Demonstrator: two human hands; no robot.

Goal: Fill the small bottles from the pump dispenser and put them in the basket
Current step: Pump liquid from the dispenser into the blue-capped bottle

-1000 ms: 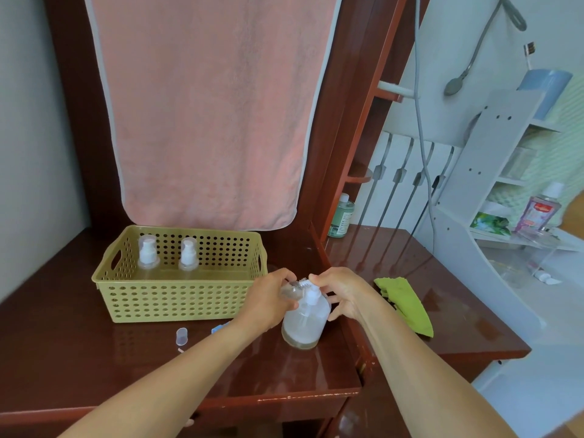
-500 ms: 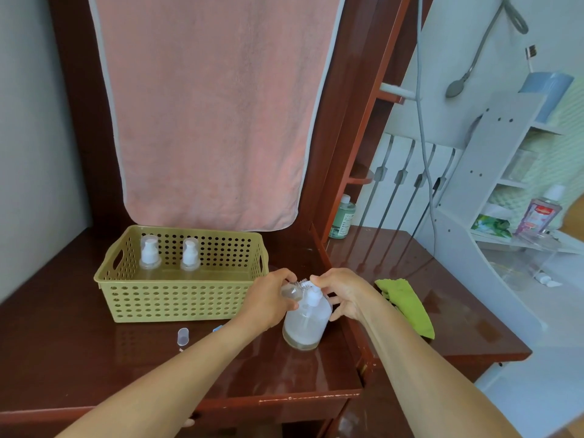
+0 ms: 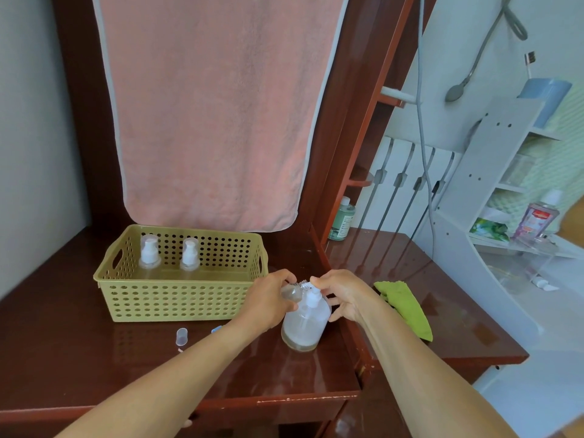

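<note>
A clear pump dispenser point(image 3: 304, 324) with a white pump stands on the dark wooden table, near its front right. My left hand point(image 3: 268, 300) holds a small clear bottle point(image 3: 292, 291) tilted on its side, its threaded neck at the pump's spout. My right hand point(image 3: 343, 295) rests on the pump head, fingers curled around it. A yellow-green perforated basket point(image 3: 177, 298) sits to the left, with two small bottles point(image 3: 150, 256) point(image 3: 189, 256) with white pump tops standing inside near its back wall.
A small clear cap point(image 3: 182, 336) and a bluish bit point(image 3: 217, 329) lie on the table in front of the basket. A green cloth point(image 3: 406, 306) lies to the right. A pink towel point(image 3: 208, 105) hangs behind. A green bottle point(image 3: 343, 219) stands further back.
Almost nothing differs; both hands stay at the pump dispenser with the small bottle held at the spout.
</note>
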